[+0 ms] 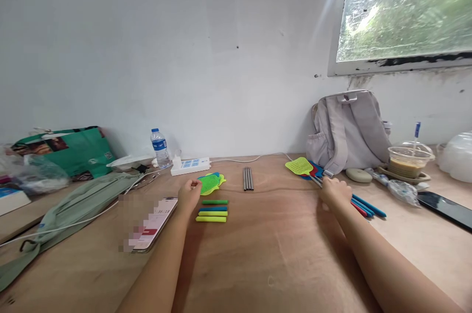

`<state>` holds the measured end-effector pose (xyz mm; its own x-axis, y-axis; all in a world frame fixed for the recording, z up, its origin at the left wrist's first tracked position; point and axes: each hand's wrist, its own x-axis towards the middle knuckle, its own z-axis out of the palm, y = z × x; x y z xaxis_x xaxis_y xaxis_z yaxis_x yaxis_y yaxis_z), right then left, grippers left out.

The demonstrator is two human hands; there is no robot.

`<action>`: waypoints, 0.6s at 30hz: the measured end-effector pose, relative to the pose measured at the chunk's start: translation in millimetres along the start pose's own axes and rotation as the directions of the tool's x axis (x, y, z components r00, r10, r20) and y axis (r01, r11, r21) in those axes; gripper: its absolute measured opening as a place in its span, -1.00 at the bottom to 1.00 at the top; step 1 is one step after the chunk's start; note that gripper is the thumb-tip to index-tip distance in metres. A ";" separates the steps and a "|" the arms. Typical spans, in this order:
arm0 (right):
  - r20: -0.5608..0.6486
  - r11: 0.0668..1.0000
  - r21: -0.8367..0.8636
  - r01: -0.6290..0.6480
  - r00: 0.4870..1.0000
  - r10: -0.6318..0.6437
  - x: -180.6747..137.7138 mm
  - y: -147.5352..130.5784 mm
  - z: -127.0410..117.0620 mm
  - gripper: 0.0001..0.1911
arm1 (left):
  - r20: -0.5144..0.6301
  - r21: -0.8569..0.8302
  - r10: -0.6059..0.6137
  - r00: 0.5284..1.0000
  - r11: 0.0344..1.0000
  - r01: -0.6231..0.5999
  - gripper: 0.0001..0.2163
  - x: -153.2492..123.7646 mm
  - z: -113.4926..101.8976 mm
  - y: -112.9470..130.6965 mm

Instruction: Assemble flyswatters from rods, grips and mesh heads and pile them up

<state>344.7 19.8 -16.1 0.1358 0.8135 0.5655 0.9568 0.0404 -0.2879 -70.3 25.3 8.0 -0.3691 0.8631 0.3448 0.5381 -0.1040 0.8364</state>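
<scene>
My left hand [190, 194] is closed, fingertips together at the left edge of a green mesh fly swatter head [210, 184]. That head lies on a small overlapping pile with blue and yellow-green ones. Nearer me lie loose handle tubes: a green tube [215, 202], a blue tube [213, 209] and two yellow tubes [211, 219]. Several grey metal rods [248, 179] lie side by side between my hands. My right hand [335, 192] is closed over the shafts of fly swatters. A yellow swatter head [299, 166] shows beyond it, with red and blue heads beneath; blue handles [368, 204] and a red one stick out behind.
Left of my left arm lies a phone [157, 224], with a grey-green strap bag [84, 204] farther left. A water bottle [160, 148] and power strip [190, 166] stand by the wall. At right are a backpack [350, 131], a drink cup [407, 161] and a black phone [446, 209].
</scene>
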 end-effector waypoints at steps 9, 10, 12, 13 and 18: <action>0.168 0.983 0.069 0.173 0.969 -0.182 -23.9 -76.7 15.6 -0.84 | 0.348 0.076 0.348 0.871 0.915 -0.396 -0.82 -15.8 14.2 7.4; 0.224 0.966 0.112 0.232 0.942 -0.252 -30.2 -92.0 20.9 -0.80 | 0.371 0.057 0.357 0.857 0.913 -0.405 -0.82 -17.4 15.1 8.8; 0.283 0.932 0.214 0.293 0.895 -0.346 -40.9 -119.7 30.5 -0.72 | 0.408 0.039 0.356 0.841 0.913 -0.406 -0.84 -19.6 15.1 11.7; 0.297 0.928 0.232 0.291 0.887 -0.353 -44.1 -130.9 34.3 -0.71 | 0.423 0.045 0.351 0.835 0.912 -0.407 -0.85 -20.1 14.4 13.0; 0.334 0.956 0.159 0.245 0.898 -0.286 -38.2 -155.8 44.7 -0.65 | 0.462 0.134 0.335 0.821 0.889 -0.438 -0.86 -21.0 7.5 16.7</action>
<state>178.9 8.3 -27.4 -0.2371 0.9131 0.3316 0.9077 0.3299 -0.2594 -47.9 9.1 11.5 0.2269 0.9023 0.3666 0.7412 -0.4042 0.5359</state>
